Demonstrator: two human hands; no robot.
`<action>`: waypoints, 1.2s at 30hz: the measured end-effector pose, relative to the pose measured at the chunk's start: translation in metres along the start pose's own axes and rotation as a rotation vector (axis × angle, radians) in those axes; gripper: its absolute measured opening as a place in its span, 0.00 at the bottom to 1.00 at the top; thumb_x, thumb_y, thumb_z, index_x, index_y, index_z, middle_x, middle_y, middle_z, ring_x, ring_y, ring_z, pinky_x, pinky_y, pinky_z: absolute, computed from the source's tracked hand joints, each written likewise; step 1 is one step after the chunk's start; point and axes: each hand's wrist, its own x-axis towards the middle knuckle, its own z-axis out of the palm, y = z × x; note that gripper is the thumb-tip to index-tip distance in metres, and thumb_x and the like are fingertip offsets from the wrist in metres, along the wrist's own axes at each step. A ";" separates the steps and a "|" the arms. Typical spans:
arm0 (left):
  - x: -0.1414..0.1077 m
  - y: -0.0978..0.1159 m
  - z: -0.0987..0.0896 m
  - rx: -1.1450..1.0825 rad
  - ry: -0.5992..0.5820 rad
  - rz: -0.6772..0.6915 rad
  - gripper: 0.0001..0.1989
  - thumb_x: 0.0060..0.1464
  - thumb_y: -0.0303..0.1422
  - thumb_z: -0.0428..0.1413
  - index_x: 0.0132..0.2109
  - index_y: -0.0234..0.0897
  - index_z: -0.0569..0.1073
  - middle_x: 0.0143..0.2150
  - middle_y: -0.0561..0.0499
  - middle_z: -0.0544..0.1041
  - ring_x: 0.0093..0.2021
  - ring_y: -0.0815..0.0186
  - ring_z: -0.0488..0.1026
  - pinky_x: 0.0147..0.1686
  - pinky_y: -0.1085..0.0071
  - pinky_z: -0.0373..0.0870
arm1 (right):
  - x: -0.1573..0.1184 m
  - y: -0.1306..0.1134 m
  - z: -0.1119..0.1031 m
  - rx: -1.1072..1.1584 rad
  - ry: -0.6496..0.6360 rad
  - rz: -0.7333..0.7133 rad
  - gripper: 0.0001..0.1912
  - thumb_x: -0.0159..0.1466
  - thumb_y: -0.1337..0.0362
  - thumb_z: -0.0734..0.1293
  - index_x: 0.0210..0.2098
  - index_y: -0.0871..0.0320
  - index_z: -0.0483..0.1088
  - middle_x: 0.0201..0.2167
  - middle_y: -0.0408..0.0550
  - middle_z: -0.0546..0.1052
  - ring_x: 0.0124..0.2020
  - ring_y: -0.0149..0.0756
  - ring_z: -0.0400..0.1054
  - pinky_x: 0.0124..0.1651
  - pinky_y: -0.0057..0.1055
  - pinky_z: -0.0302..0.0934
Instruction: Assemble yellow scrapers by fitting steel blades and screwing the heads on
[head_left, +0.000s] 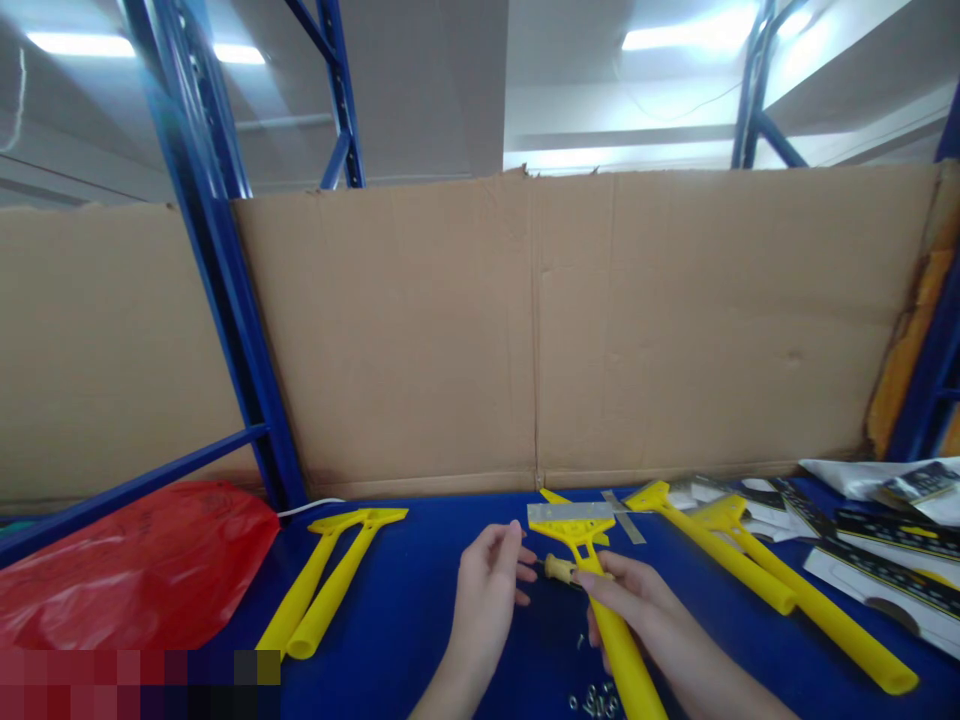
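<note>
My right hand [634, 610] is wrapped round the neck of a yellow scraper [616, 650], its wide head pointing away from me. A flat metal blade [570, 512] sits across that head. Beside my right fingers is a screwdriver with a pale yellow handle [559, 569]; whether those fingers hold it or it lies on the table, I cannot tell. My left hand [487, 585] is raised just left of the scraper head, fingers loosely bent and apart, with nothing visible in them. Below the hands, small nuts and screws [596, 700] lie on the blue table [420, 600].
Two yellow scrapers [341, 575] lie at left, beside a red plastic bag [142, 570]. More yellow scrapers [720, 550] lie at right, near black-and-white packaging [892, 570]. A loose metal strip [628, 525] lies behind the held scraper. A cardboard wall [420, 340] and blue rack posts [225, 270] stand behind.
</note>
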 end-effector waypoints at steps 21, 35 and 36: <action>0.005 -0.019 -0.001 0.862 -0.338 0.586 0.14 0.61 0.34 0.43 0.49 0.37 0.69 0.50 0.44 0.73 0.53 0.57 0.66 0.55 0.54 0.58 | 0.000 -0.006 -0.010 0.037 0.118 -0.035 0.15 0.55 0.52 0.67 0.30 0.57 0.64 0.15 0.37 0.69 0.16 0.28 0.62 0.21 0.25 0.57; 0.030 -0.010 0.012 0.993 -0.264 0.432 0.13 0.59 0.33 0.44 0.44 0.36 0.72 0.45 0.45 0.75 0.49 0.57 0.67 0.48 0.62 0.61 | -0.008 -0.018 -0.004 0.048 0.236 -0.001 0.13 0.56 0.54 0.66 0.32 0.56 0.65 0.15 0.38 0.70 0.15 0.29 0.61 0.21 0.25 0.57; 0.034 -0.009 0.013 1.003 -0.248 0.407 0.13 0.59 0.33 0.45 0.43 0.36 0.73 0.44 0.45 0.75 0.48 0.57 0.67 0.47 0.62 0.61 | -0.009 -0.019 -0.004 0.053 0.246 0.000 0.12 0.56 0.54 0.66 0.32 0.56 0.65 0.15 0.39 0.70 0.16 0.29 0.61 0.21 0.25 0.57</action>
